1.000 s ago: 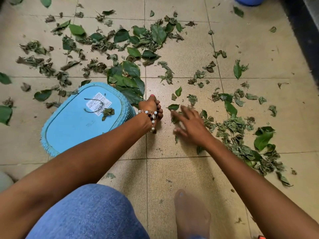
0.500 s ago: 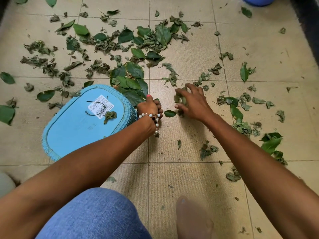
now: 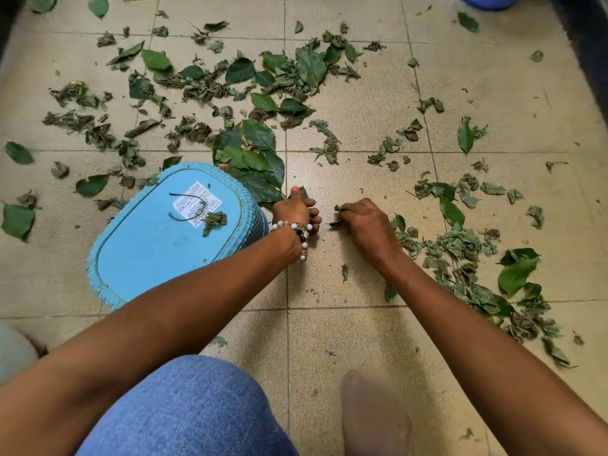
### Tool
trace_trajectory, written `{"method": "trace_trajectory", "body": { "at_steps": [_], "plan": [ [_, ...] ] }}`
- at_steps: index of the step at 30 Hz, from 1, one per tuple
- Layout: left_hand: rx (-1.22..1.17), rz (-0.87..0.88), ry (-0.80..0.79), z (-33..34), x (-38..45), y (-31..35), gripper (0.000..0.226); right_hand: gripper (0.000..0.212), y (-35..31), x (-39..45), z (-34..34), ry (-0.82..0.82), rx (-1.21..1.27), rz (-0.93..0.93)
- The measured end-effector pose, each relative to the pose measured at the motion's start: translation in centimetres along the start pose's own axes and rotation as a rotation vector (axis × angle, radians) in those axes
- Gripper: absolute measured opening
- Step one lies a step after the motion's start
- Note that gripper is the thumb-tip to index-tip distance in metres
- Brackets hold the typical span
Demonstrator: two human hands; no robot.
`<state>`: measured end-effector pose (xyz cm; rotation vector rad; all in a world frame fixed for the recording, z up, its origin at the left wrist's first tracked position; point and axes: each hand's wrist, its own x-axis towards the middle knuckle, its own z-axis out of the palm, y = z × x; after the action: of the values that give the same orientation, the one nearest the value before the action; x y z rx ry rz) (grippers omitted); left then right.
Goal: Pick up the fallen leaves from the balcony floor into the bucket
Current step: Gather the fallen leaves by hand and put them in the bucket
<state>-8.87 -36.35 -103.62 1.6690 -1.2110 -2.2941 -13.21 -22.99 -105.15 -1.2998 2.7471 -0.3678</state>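
Note:
The light-blue bucket [image 3: 158,238] lies tipped on the tiled floor, its labelled base facing me and its mouth turned toward a heap of green leaves [image 3: 253,159]. My left hand [image 3: 294,210], with a bead bracelet, is closed at the bucket's far right rim, a leaf tip showing by the thumb. My right hand [image 3: 367,223] rests on the floor just right of it, fingers closed on small dry leaf bits. More crumpled leaves [image 3: 460,245] lie in a band to its right. Loose leaves cover the far floor [image 3: 230,77].
My knee in blue denim [image 3: 184,413] and my bare foot [image 3: 371,419] are at the bottom. A dark blue container [image 3: 490,0] stands at the top right beside a dark edge [image 3: 582,60]. A single leaf scrap [image 3: 214,220] lies on the bucket's base.
My right hand reached forward, closed on leaf bits and drew back toward my left hand. My left hand stayed at the bucket.

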Motion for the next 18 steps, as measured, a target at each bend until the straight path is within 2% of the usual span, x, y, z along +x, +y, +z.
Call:
{"method": "trace_trajectory", "body": {
  "at_steps": [2, 6, 8, 10, 12, 14, 16, 18],
  "plan": [
    [0.045, -0.027, -0.052, 0.0, -0.7, -0.2, 0.052, 0.019, 0.2, 0.2, -0.9, 0.019, 0.109, 0.113],
    [0.112, -0.019, -0.074, -0.1, -1.6, -0.8, 0.055, 0.021, 0.1, 0.3, -2.7, 0.142, 0.597, 0.544],
    [0.099, -0.052, -0.114, -0.2, -2.1, -0.6, 0.058, 0.019, -0.6, 0.2, -3.3, 0.159, 0.75, 0.592],
    [0.096, -0.14, -0.206, -0.2, -3.2, -0.3, 0.064, 0.021, -1.9, -0.3, -4.2, 0.152, 0.677, 0.513],
    [0.054, -0.207, -0.274, 0.0, -3.8, -0.1, 0.066, 0.028, -3.4, -0.8, -4.4, 0.062, 0.481, 0.297],
    [0.007, -0.188, -0.252, 0.3, -4.0, 0.2, 0.064, 0.036, -4.2, -1.1, -4.2, -0.095, 0.327, 0.088],
    [-0.028, -0.111, -0.157, 0.3, -3.8, 0.6, 0.055, 0.042, -4.2, -0.9, -4.4, -0.235, 0.31, 0.025],
    [-0.084, -0.061, -0.075, 0.1, -3.9, 1.3, 0.045, 0.043, -3.8, -0.5, -4.9, -0.301, 0.332, 0.016]
  ]
}}
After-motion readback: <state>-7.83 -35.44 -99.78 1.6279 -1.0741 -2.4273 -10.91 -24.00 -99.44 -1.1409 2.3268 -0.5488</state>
